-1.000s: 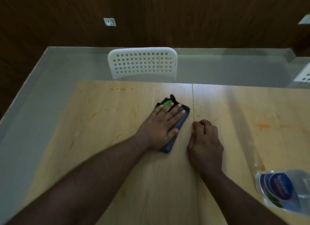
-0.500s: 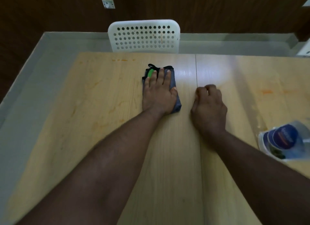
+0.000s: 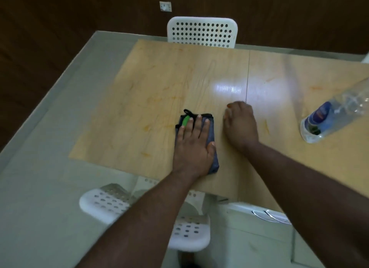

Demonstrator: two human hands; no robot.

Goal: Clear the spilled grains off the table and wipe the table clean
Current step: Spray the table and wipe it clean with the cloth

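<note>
My left hand [image 3: 192, 145] lay flat with straight fingers on the folded cloth [image 3: 211, 147], its long axis pointing away from me; my right hand [image 3: 240, 125], fingers curled and holding nothing, rested just beside it on the table [image 3: 139, 107].

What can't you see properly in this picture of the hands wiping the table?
- Head view: most of the grey cloth is covered by the left hand.
- The right hand has its fingertips blurred, so their pose is unclear.
- The plastic bottle is cut off by the right edge; its label is too blurred to read.
- Any grains on the table are too small to tell.
</note>
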